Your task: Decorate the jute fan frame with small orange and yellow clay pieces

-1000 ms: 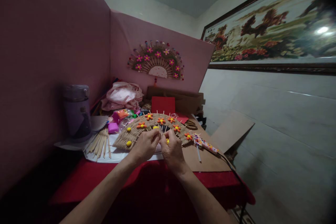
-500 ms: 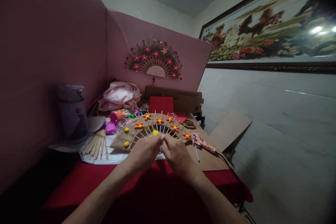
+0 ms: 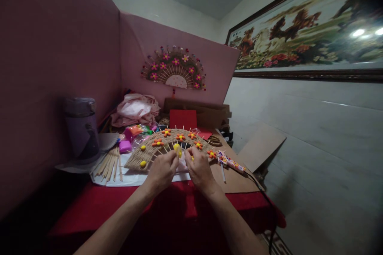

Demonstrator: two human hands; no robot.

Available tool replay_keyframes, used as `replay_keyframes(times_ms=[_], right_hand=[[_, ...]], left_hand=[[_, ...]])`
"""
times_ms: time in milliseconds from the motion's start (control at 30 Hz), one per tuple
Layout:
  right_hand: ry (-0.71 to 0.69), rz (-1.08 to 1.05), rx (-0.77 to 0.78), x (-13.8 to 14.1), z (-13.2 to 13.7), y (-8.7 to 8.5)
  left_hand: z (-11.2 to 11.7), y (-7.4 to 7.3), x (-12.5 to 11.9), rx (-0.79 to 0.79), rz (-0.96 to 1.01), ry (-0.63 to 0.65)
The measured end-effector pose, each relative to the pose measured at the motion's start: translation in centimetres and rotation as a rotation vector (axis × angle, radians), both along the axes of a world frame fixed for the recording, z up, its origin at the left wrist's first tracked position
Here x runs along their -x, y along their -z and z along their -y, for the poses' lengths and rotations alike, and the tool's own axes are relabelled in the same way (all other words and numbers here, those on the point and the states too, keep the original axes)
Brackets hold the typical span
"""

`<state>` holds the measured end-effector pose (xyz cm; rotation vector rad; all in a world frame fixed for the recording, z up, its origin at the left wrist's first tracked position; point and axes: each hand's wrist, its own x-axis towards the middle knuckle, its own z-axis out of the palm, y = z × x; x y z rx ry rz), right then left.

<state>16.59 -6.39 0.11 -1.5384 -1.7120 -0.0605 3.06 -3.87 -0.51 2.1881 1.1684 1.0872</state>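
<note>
A woven straw fan [image 3: 149,148] with orange clay flowers and wooden spokes lies on white paper on the red table. My left hand [image 3: 161,170] and my right hand [image 3: 199,169] meet over its lower middle, fingers pinched. Between the fingertips sits a small lump of yellow clay [image 3: 177,149], held by my left hand; my right hand pinches a tiny yellow bit I can barely make out. Two yellow clay balls [image 3: 143,163] sit on the fan's left side.
A purple flask [image 3: 81,127] stands at left beside loose wooden sticks [image 3: 110,164]. A patterned glue gun [image 3: 229,162] with its cord lies right of the fan on cardboard. Clay packets, a pink cloth and a red card are behind. A finished fan [image 3: 174,68] hangs on the pink panel.
Both hands dipped toward me, then rose back to the fan's centre; the yellow clay lump now shows at my left fingertips. The view shifted slightly right.
</note>
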Motion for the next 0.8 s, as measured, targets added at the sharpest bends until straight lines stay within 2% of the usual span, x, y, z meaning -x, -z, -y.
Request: replay_keyframes(times_ms=[133, 333, 400, 467, 633, 700, 800], right_hand=[[-0.109, -0.352, -0.073, -0.3, 1.0, -0.1], [-0.498, -0.808, 0.106, -0.5, 2.3, -1.0], [-0.585, -0.908, 0.142, -0.4, 2.6, -1.1], [-0.591, -0.938, 0.133, -0.4, 2.9, -1.0], [-0.434, -0.935, 0.019, -0.7, 3.3, -1.0], [-0.459, -0.958, 0.042, -0.8, 3.5, -1.3], [-0.578, -0.967, 0.166, -0.6, 4.1, -1.6]], left_hand=[[-0.4, -0.2, 0.3, 0.078, 0.046, -0.025], [0.1, -0.5, 0.4, 0.167, 0.175, 0.046], [0.5, -0.7, 0.5, 0.196, 0.230, 0.084], [1.0, -0.9, 0.6, 0.203, 0.257, 0.115], [2.1, -1.1, 0.9, 0.243, 0.269, 0.203], [2.3, -1.0, 1.0, 0.257, 0.261, 0.219], [2.5, -0.9, 0.9, 0.250, 0.222, 0.226]])
